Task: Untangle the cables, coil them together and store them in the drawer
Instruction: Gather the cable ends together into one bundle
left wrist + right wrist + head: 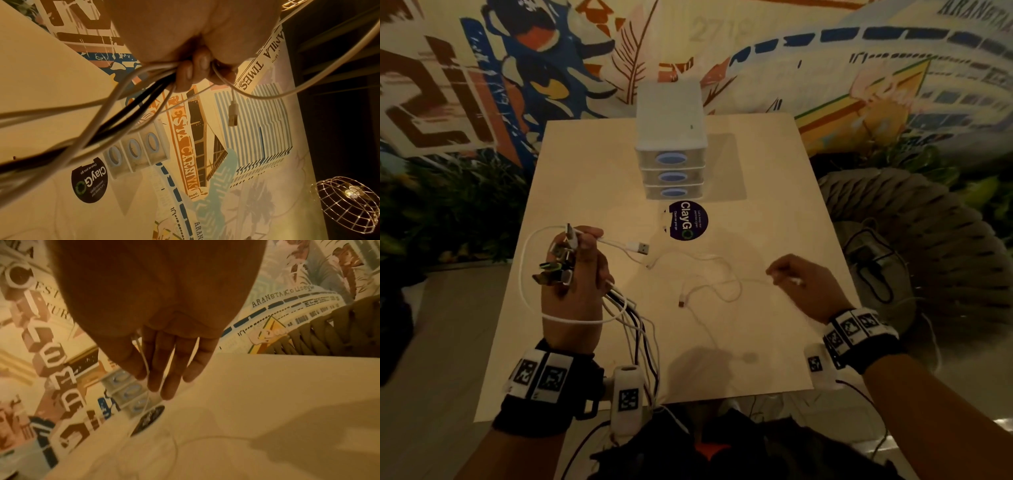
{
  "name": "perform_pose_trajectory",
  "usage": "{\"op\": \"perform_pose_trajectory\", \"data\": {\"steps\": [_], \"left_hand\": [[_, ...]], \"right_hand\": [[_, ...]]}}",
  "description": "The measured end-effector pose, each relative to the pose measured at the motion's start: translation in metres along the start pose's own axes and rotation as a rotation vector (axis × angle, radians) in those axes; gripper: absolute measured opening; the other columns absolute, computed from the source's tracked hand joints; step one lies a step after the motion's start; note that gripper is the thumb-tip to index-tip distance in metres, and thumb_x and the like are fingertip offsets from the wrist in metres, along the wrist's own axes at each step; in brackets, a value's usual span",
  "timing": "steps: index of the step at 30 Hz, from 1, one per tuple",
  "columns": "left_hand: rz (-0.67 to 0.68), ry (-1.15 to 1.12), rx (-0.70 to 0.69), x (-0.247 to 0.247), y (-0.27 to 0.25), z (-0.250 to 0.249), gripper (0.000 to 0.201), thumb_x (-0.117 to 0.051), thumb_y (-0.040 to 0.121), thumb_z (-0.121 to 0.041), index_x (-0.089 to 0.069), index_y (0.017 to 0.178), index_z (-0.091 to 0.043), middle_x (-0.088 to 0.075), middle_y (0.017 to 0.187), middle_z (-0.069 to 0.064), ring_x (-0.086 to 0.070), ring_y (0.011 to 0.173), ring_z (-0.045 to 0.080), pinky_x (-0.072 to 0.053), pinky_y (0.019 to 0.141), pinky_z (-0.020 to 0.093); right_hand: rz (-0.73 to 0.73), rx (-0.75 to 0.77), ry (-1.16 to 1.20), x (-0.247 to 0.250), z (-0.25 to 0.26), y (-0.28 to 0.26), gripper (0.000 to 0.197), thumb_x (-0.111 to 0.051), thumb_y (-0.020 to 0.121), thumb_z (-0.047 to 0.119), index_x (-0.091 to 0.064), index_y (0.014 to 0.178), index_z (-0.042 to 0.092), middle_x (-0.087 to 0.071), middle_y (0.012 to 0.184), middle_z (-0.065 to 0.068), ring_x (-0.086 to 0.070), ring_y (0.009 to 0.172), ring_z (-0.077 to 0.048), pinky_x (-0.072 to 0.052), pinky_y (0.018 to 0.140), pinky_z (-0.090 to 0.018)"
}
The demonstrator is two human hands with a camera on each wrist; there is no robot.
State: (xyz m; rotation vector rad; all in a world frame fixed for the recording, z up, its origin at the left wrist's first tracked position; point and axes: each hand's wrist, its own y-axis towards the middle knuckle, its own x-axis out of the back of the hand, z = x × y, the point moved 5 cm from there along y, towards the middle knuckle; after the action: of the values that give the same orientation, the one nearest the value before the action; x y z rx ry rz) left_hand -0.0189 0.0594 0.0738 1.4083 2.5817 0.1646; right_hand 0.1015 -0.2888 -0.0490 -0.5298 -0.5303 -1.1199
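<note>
The left hand (571, 291) grips a bundle of cables (630, 318) with their plugs fanned above its fingers, while the right hand (804, 284) pinches a thin white cable (722, 284) trailing across the surface (585, 171), near the closed drawer unit (671, 137).

Left hand (197, 40): I see it gripping the cable bundle (131, 104).
USB plug (233, 113): dangling right of the bundle.
Drawer unit (135, 152): beyond the bundle.
</note>
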Motion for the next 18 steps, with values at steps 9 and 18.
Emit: {"op": "perform_pose_trajectory", "data": {"steps": [9,18], "left_hand": [[0.068,0.017,0.055,-0.015,-0.005,0.000,0.017,-0.047,0.104,-0.032,-0.061,0.098,-0.024,-0.047,0.057,-0.008,-0.043,0.051,0.010,-0.038,0.050,0.030],[0.078,-0.100,0.117,-0.013,-0.005,0.001,0.023,-0.060,0.094,-0.051,-0.064,0.093,-0.028,-0.044,0.059,-0.007,-0.040,0.053,0.010,-0.037,0.050,0.025]], "right_hand": [[0.076,-0.340,0.200,-0.056,-0.035,0.021,0.066,-0.084,0.081,0.030,-0.050,0.137,0.032,-0.064,0.120,0.001,-0.065,0.102,-0.020,-0.053,0.078,-0.025],[0.267,0.257,-0.198,-0.104,0.053,0.028,0.067,-0.076,0.076,0.043,-0.048,0.137,0.042,-0.045,0.098,0.016,-0.048,0.084,-0.006,-0.048,0.084,-0.032]]}}
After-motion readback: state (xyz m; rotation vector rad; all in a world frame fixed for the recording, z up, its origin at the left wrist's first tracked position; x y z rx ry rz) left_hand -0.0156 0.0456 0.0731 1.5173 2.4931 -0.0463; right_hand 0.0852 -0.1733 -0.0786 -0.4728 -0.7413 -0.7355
